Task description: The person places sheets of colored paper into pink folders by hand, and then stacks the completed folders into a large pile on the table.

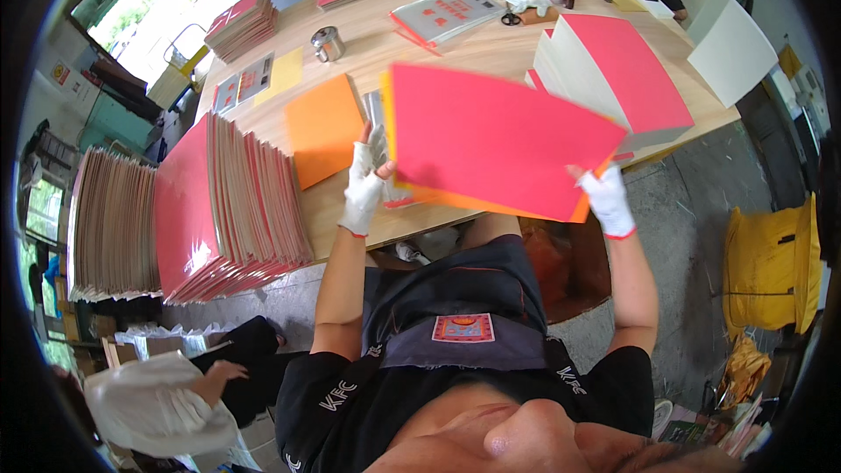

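Both hands wear white fingerless gloves. Between them, tilted above the table's near edge, is a set of coloured paper sheets; red is on top, with orange and yellow showing along the edges. My left hand is at the left edge of the sheets, its thumb by the rim and its other fingers partly hidden. My right hand pinches the lower right corner, thumb on the red face. Under and beside the left hand lies a clear printed plastic sleeve, partly covered. An orange sheet lies left of it.
Tall stacks of red-covered packs stand at the left table edge. A thick stack of white and red sheets is at the right. A metal mug and printed sleeves lie farther back. Other people are at lower left and far right.
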Demonstrator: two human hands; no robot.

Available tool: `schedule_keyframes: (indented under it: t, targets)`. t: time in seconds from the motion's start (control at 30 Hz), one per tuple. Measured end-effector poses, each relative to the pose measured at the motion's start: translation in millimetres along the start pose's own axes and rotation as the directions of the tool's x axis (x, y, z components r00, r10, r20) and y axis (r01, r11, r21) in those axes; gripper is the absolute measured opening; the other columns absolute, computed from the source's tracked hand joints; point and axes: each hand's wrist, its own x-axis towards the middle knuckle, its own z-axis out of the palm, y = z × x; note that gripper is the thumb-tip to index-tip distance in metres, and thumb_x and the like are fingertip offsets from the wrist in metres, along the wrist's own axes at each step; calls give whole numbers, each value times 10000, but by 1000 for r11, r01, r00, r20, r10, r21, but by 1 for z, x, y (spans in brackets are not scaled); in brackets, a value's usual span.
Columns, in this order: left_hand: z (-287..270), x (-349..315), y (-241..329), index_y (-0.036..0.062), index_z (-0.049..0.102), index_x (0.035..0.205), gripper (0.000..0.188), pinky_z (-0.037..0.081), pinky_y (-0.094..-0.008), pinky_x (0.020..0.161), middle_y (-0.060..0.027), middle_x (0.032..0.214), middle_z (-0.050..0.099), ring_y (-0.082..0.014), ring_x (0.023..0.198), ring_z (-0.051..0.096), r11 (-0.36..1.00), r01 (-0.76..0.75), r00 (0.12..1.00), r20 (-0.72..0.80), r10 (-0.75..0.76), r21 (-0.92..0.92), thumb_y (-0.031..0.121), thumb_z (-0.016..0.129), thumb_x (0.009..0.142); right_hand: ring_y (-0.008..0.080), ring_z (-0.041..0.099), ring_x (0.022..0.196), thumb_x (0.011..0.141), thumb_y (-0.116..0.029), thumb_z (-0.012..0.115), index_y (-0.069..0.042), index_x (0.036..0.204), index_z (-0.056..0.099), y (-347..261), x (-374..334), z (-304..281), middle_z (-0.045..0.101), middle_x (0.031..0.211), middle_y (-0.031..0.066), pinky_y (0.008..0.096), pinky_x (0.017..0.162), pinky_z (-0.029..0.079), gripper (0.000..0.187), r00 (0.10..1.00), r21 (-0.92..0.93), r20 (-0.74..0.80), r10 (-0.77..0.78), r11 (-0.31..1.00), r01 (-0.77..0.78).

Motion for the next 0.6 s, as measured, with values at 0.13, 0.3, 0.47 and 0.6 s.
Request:
schedule_keyframes:
  t: [0.13,0.3,0.47,0.6]
  targets:
    - [-33,-14,7,4,534,1223,466,490,-292,863,-58,1102,621,-164,1016,595,968,142,990,-37,-137,206,54,740,807,170,635,809,824,-100,735,28,1024,644,57,17,46,675,907,85,313,702,500,254,964,-159,141,-226,956,247]
    - [-61,-49,-40,13,640,1036,272,504,-239,736,-13,948,672,-85,832,606,946,216,968,-179,-175,241,24,754,789,124,612,765,788,-114,771,12,1036,636,77,25,79,678,868,47,287,689,493,309,960,-103,262,99,992,-74]
    - [-55,-54,-59,27,641,1037,275,504,-251,749,-2,929,674,-93,836,608,944,224,961,-216,-173,242,49,760,791,123,606,769,787,-104,771,16,1034,623,95,13,113,667,867,46,270,688,486,312,994,95,44,95,991,-99]
    - [-53,-57,-48,21,667,961,249,504,-238,660,-6,853,685,-77,755,604,947,229,960,-212,-182,226,83,801,761,141,612,776,794,-127,773,23,1021,626,101,5,101,655,852,52,273,694,492,310,998,112,57,1,994,-7]
